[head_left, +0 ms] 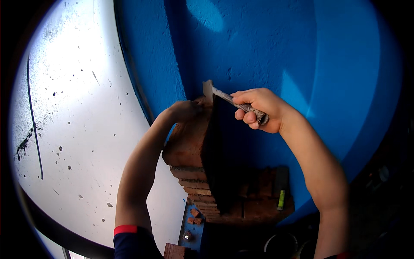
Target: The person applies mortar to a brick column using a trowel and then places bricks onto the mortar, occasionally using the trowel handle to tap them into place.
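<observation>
My right hand (257, 111) grips the speckled tubular handle of a tool whose flat, dull metal blade (208, 90) stands upright at the top of a brick stack (184, 144). My left hand (184, 109) is on the uppermost brick, just left of the blade, its fingers curled over the brick and partly in shadow. The stack is made of reddish bricks in layers, its right side in deep shadow, against a blue rough wall (241, 47).
A lower brick course (233, 209) extends right, with a level with a yellow-green vial (281, 199) on it. Brick fragments (194, 216) lie on a blue ledge below. A paint-spattered white surface (73, 129) fills the left. A dark round rim (280, 236) shows at the bottom.
</observation>
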The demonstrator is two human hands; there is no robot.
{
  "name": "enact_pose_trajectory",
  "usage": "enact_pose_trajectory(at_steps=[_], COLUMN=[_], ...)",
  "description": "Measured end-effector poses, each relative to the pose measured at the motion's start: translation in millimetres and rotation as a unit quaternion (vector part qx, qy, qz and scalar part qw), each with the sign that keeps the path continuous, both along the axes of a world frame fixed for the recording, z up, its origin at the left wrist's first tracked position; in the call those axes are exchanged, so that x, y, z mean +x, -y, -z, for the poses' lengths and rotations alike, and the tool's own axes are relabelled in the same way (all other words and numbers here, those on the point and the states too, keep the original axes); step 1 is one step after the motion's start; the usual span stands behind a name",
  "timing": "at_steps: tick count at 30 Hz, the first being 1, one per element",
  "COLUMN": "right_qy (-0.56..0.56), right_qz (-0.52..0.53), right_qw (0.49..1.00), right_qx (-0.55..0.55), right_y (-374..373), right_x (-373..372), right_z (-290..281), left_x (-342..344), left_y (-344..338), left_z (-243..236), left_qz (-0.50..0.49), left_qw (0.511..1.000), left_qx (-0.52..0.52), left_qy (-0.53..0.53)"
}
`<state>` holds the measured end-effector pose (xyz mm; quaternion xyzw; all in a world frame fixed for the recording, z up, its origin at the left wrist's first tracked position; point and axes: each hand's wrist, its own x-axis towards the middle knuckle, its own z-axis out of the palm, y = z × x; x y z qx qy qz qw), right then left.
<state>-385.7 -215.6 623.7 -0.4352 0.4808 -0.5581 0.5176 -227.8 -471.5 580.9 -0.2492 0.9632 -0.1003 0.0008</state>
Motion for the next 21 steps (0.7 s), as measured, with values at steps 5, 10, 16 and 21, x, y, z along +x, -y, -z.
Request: enact_pose_trajectory(at_steps=[5, 10, 16, 21], right_qy=[-0.004, -0.018, -0.052, -0.071], right_qz=[0.016, 0.048, 0.035, 0.060], right_qw=[0.999, 0.998, 0.996, 0.996], right_qx=[0.032, -0.027, 0.065, 0.018], right_y=[7.8, -5.4, -2.3, -3.2], right_x=[5.0, 13.9, 19.1, 21.6], right_z=[2.0, -26.3, -10.6, -2.9], left_x=[0.2, -1.6, -1.0, -1.9], left_y=[-5.5, -17.8, -5.2, -23.6], left_z=[-2.6, -4.9, 0.0, -8.0], left_qz=[0.004, -0.048, 0.001, -0.003], left_qw=[1.000, 0.998, 1.000, 0.999], left_qx=[0.008, 0.036, -0.007, -0.002], left_qy=[0.001, -0.021, 0.027, 0.044])
